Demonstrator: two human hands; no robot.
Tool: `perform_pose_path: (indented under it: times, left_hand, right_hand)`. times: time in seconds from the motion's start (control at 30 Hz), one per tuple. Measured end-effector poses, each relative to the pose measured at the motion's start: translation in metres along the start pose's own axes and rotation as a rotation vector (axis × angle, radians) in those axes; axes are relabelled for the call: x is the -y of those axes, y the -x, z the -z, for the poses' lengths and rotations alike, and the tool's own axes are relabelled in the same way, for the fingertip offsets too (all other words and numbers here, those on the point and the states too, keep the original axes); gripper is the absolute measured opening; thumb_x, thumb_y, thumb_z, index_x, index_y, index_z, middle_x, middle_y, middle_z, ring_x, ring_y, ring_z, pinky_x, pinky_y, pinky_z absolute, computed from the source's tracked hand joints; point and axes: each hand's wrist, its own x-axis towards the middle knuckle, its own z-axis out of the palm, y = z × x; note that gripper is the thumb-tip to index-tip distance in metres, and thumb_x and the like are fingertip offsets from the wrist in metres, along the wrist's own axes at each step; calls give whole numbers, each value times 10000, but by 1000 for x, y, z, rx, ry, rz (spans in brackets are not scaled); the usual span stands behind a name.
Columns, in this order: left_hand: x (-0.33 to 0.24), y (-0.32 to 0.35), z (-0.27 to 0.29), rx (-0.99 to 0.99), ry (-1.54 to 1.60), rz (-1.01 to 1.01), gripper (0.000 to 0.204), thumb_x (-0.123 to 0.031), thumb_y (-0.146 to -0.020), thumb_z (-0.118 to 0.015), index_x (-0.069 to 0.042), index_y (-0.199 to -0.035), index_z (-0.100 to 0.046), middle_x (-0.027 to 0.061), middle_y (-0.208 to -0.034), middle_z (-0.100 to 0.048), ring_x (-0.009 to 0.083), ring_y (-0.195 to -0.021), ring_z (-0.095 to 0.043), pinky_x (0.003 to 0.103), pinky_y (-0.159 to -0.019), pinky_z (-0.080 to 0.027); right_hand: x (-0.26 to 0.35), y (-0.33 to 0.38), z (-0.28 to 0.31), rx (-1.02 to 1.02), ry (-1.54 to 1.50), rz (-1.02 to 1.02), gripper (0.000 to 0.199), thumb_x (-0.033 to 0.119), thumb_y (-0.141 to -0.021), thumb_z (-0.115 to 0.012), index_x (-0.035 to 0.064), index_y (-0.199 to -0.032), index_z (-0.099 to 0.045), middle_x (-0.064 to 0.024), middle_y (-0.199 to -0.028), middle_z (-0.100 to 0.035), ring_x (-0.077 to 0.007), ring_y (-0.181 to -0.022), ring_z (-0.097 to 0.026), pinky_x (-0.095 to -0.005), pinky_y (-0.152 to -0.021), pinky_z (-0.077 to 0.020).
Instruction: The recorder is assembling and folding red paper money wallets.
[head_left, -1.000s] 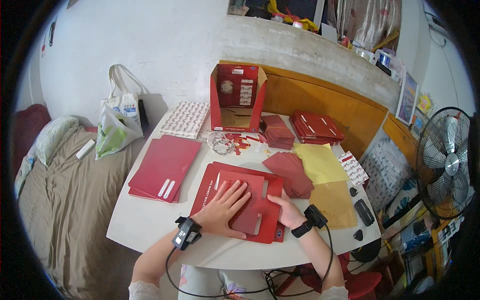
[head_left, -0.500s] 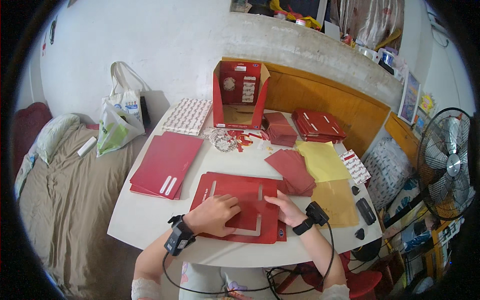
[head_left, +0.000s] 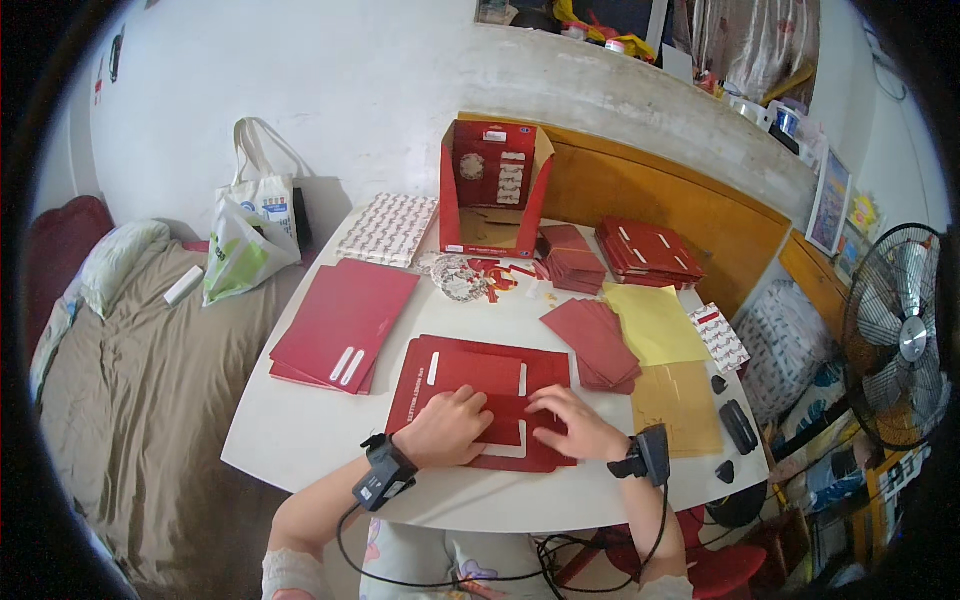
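Note:
A flat red card sheet (head_left: 555,385) with pale corner slots lies at the front middle of the table. A smaller dark red piece (head_left: 480,372) rests on it between the slots. My left hand (head_left: 443,428) is curled, its fingers pressed down on the lower left of the red sheet; its fingertips are partly hidden. Over the right part of the same sheet is my right hand (head_left: 580,425), fingers bent but apart, with nothing visible between them. Both wrists wear black devices, joined to cables.
A stack of red folders (head_left: 345,320) lies left, fanned red envelopes (head_left: 592,345) right, beside yellow sheets (head_left: 655,325). Behind stand an open red display box (head_left: 495,190), more envelopes (head_left: 572,258) and stacked red cards (head_left: 650,250). Small black parts (head_left: 738,427) sit near the right edge.
My right hand has left the sheet's right edge and moved inward over it, its fingers now apart. My left hand stays on the sheet. The whole view has shifted slightly.

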Motion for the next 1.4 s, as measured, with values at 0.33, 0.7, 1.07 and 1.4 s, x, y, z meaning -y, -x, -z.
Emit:
perform_pose_path:
  times: [0.33,0.7,1.07,1.4]
  left_hand:
    - [1,0,-8,72,139,92,265,-239,-746,-677,-11,-870,-623,126,-870,-569,299,-826,-610,404,-693,-522]
    - [11,3,22,257,167,226,210,-209,-766,-643,-8,-828,-649,141,-826,-611,327,-799,-635,423,-692,-528]
    - [38,-3,12,235,523,372,401,-349,-813,-686,43,-899,-661,214,-756,-659,335,-729,-664,410,-705,-521]
    - [32,-4,-1,112,14,472,603,-368,-768,-739,15,-1180,-522,218,-1192,-507,331,-1150,-491,452,-936,-400]
  right_hand:
    - [18,-12,-26,-33,208,13,361,21,-683,-676,49,-1039,-619,-86,-999,-534,-280,-962,-530,-387,-837,-445]
    - [15,-13,-25,-87,131,-17,242,-1,-720,-646,32,-958,-617,-105,-892,-538,-285,-827,-581,-386,-720,-485]
    - [1,-16,-31,-145,-130,-206,271,182,-827,-687,-3,-996,-584,-112,-720,-568,-246,-653,-607,-342,-617,-479]
    - [-5,-21,-42,-348,83,-252,639,189,-760,-758,48,-1266,-395,-125,-951,-553,-243,-762,-576,-364,-655,-471]
